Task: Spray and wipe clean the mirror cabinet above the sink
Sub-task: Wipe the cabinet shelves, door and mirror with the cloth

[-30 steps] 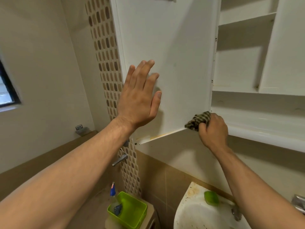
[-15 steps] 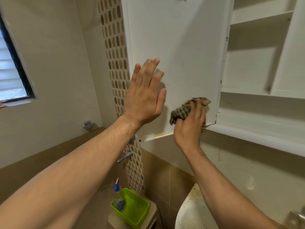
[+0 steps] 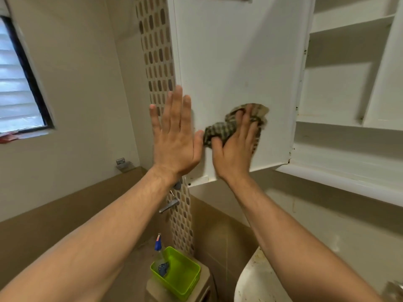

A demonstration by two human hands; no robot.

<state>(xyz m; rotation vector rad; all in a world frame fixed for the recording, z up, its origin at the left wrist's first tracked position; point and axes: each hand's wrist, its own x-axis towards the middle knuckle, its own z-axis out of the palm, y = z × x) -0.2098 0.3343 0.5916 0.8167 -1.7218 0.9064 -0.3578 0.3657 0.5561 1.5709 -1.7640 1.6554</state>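
Note:
The white cabinet door (image 3: 239, 51) hangs swung open, its inner face toward me. My right hand (image 3: 233, 153) presses a checked brown cloth (image 3: 218, 130) flat against the lower part of that face, fingers spread over the cloth. At the door's left edge my left hand (image 3: 176, 136) lies flat with straight fingers, its thumb close to the cloth. To the right are the cabinet's white shelves (image 3: 340, 125), bare, with dark specks along the hinge side. A spray bottle with a blue head (image 3: 158, 245) stands far below.
A green plastic basket (image 3: 187, 286) sits on a ledge below, beside the spray bottle. The stained white sink (image 3: 250, 280) is at the bottom right. A wall tap lever (image 3: 169, 205) sticks out under the door. A window (image 3: 17, 83) is at the left.
My right hand has wiped the cloth leftward and up, from the door's lower hinge corner onto the door's inner face. Its fingers have flattened. The left hand stays on the door's edge.

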